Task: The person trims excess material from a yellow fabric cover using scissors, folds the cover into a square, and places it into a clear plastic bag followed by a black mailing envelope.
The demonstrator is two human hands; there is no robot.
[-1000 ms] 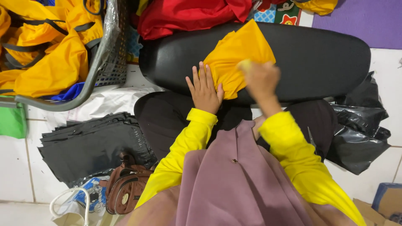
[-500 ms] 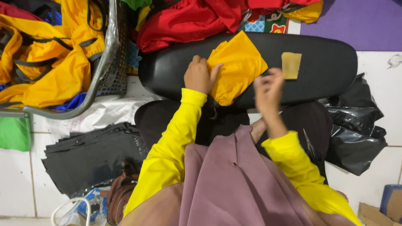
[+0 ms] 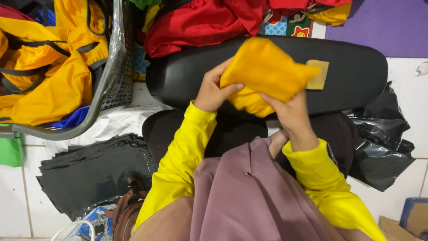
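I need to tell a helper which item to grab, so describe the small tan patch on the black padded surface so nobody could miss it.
Find the long black padded surface across the top middle, in front of the person. The small tan patch lies flat on its right half, just beyond the tip of the folded yellow-orange cloth bundle that the left hand and right hand hold. It is a flat, pale rectangle, far smaller and duller than the bright bundle.

We seem to be in a small packing workroom on a tiled floor. A basket brims with yellow garments, red ones are heaped nearby, and a stack of black mailer bags lies flat. A black padded board serves as our worktop.
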